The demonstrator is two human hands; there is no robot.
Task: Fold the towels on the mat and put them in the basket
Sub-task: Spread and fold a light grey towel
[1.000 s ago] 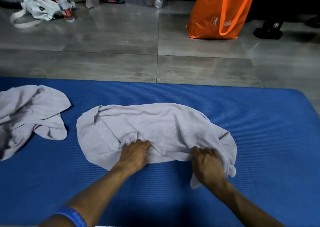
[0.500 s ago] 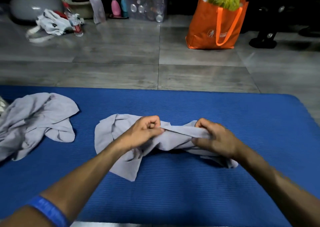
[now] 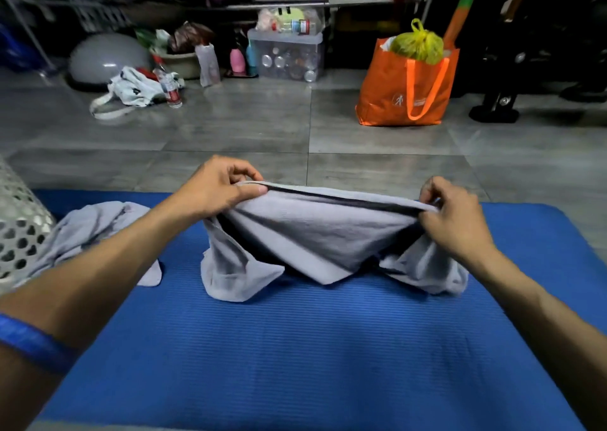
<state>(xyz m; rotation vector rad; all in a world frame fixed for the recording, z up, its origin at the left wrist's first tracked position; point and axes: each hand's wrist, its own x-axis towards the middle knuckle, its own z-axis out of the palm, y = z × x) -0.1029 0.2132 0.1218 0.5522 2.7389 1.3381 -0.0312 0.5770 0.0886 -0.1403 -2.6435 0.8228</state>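
At frame centre, the left hand and right hand each pinch the top edge of a grey towel (its lower corners drape onto the blue mat); a second towel lies crumpled beside the perforated basket at left

We see the left hand and the right hand each pinching the top edge of a grey towel, holding it stretched between them above the blue mat, while its lower folds sag and rest on the mat. A second grey towel lies crumpled on the mat to the left, partly behind the left forearm, just beside a white perforated basket at the left edge. Beyond the mat, on the grey tiled floor, stand an orange bag with a yellow-green bundle on top, a clear storage box and a grey ball.
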